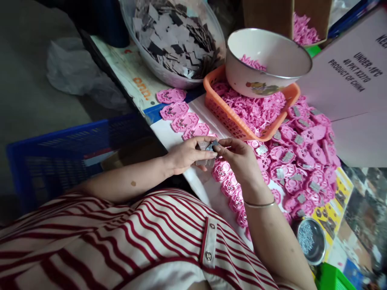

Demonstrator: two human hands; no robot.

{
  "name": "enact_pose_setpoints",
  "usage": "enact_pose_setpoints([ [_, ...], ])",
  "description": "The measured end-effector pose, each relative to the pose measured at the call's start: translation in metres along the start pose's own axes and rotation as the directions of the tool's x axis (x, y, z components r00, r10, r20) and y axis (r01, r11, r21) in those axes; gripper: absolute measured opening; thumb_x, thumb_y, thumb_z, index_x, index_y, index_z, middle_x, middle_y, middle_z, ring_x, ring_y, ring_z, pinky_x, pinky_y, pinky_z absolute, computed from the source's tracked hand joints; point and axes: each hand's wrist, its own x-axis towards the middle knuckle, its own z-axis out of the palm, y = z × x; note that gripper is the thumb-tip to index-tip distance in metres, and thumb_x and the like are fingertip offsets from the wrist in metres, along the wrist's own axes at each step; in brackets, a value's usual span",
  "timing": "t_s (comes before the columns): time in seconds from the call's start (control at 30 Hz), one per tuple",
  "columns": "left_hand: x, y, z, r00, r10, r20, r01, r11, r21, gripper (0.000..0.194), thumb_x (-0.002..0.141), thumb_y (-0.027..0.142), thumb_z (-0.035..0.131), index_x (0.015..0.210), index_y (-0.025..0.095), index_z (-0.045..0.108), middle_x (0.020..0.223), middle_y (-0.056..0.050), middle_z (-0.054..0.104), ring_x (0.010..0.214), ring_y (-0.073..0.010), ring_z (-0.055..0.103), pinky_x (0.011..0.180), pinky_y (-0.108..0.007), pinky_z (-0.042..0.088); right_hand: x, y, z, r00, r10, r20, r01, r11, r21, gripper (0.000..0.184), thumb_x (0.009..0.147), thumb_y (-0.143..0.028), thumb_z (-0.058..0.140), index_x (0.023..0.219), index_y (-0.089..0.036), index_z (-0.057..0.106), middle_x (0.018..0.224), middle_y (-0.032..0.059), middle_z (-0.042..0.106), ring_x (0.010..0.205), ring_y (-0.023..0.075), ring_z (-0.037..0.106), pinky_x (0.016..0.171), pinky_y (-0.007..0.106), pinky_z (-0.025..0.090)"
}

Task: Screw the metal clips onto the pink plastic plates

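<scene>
My left hand is closed around several thin grey square pieces, held just above the table's near edge. The fingers of my right hand pinch at a darker grey square piece on top of them, so both hands meet there. Beyond the hands a row of pink plastic parts lies on the white sheet. More pink parts with small shiny pieces line up below my right hand. The exact make of the grey squares cannot be told.
A clear tub of grey squares stands at the back. An enamel bowl rests on an orange basket of small pink pieces. Pink parts are heaped beside a carton. A metal bowl of screws sits lower right.
</scene>
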Motion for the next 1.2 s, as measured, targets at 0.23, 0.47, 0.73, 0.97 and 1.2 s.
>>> enact_pose_setpoints([
  [0.23,-0.002,0.013,-0.022,0.994,-0.072,0.078,0.069,0.997,0.04,0.031,0.078,0.015,0.076,0.108,0.018,0.069,0.092,-0.002,0.069,0.069,-0.0118,0.065,0.041,-0.017,0.053,0.004,-0.011,0.003,0.969,-0.136,0.207,0.173,0.969,-0.175,0.048,0.068,-0.045,0.082,0.111,-0.027,0.071,0.108,0.0064,0.066,0.092,0.0166,0.062,0.082,0.034,0.054],
  [0.47,0.005,0.015,-0.035,0.99,-0.075,0.122,0.094,0.982,-0.161,0.032,0.075,0.016,0.08,0.104,0.015,0.067,0.081,-0.003,0.072,0.059,-0.0137,0.068,0.038,-0.017,0.051,0.01,-0.019,0.01,0.975,-0.215,0.056,0.221,0.967,-0.129,0.028,0.07,-0.045,0.081,0.087,-0.023,0.076,0.086,0.0032,0.066,0.08,0.0131,0.058,0.076,0.031,0.052],
  [0.73,0.01,0.019,-0.044,0.999,-0.037,0.036,0.044,0.973,-0.227,0.019,0.076,0.011,0.072,0.095,0.016,0.068,0.073,0.0,0.069,0.055,-0.0138,0.068,0.037,-0.017,0.052,0.021,-0.019,0.026,0.995,-0.091,-0.032,0.093,0.993,0.077,0.036,0.072,-0.054,0.076,0.081,-0.02,0.069,0.071,0.0002,0.064,0.062,0.0093,0.054,0.061,0.026,0.05],
  [0.97,0.007,0.03,-0.051,0.999,0.011,0.035,-0.004,0.983,-0.185,0.022,0.073,0.013,0.073,0.093,0.016,0.066,0.068,0.002,0.065,0.053,-0.0133,0.066,0.036,-0.018,0.052,0.029,-0.03,0.033,0.994,-0.087,-0.06,0.096,0.981,0.167,0.03,0.073,-0.05,0.075,0.081,-0.022,0.067,0.073,-0.0021,0.061,0.059,0.0066,0.051,0.059,0.024,0.049],
  [1.2,0.004,0.027,-0.054,0.999,-0.002,0.049,0.01,0.985,-0.172,0.029,0.067,0.017,0.077,0.093,0.016,0.064,0.065,0.002,0.066,0.051,-0.0149,0.067,0.035,-0.017,0.05,0.056,-0.036,0.037,0.994,-0.086,-0.071,0.096,0.984,0.153,0.034,0.067,-0.049,0.079,0.08,-0.019,0.067,0.071,-0.0017,0.062,0.057,0.0056,0.051,0.056,0.023,0.046],
])
